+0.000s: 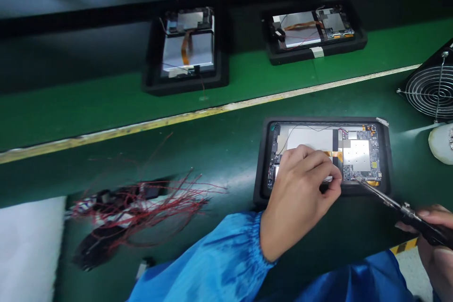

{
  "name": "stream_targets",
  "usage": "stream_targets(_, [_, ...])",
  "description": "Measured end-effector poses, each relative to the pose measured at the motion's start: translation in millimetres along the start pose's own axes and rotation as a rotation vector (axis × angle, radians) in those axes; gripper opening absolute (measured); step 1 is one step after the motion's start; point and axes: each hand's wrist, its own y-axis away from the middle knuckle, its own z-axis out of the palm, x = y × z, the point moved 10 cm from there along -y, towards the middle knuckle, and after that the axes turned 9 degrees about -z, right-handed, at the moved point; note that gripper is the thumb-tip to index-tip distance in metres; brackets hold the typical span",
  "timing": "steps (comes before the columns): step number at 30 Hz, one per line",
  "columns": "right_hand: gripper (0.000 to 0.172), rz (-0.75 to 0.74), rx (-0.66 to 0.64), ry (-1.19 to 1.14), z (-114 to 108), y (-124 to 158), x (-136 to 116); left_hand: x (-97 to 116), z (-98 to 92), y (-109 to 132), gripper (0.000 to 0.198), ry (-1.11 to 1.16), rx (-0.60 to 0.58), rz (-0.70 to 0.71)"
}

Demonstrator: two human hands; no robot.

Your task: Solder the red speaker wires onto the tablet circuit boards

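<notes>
An opened tablet (356,153) lies in a black foam tray (388,165), its circuit board on the right and a pale battery (295,138) on the left. An orange ribbon cable (336,155) crosses between them. My left hand (300,188) rests over the tablet, thumb and fingertips pinched together beside the board's lower left corner. What they pinch is too small or hidden to tell. From the right, my right hand (433,231) grips a soldering iron (399,207), its tip at the board's lower edge, close to the left fingertips.
Two more opened tablets, one upright (198,49) and one sideways (300,33), sit in foam trays on the raised green shelf. Left lies a tangle of red wires (170,207) with black parts. A fan (433,89) with a wire guard and a white container (440,144) stand right.
</notes>
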Motion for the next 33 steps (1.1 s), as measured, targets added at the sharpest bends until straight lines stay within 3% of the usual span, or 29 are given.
stream_targets(4, [0.024, -0.052, -0.073, 0.007, 9.6, -7.0, -9.4, -0.3, -0.4, 0.3, 0.019, 0.005, 0.003, -0.001])
stream_targets(13, [0.029, 0.04, -0.035, 0.078, -1.6, 10.0, -3.3, 1.6, -0.3, -1.9, 0.02, -0.004, -0.006, -0.007])
stream_targets(19, [0.027, -0.009, -0.077, 0.2, 9.1, -3.7, -17.9, 2.4, 1.7, -2.2, 0.02, -0.039, -0.005, -0.01])
stream_targets(29, [0.026, -0.057, -0.156, 0.174, 20.0, -12.6, -20.9, 4.1, 0.1, -2.0, 0.02, -0.05, 0.012, 0.003])
stream_targets(33, [0.028, -0.025, -0.07, 0.176, 8.5, -6.9, -17.3, 3.7, 0.5, -1.8, 0.02, -0.057, 0.015, 0.002])
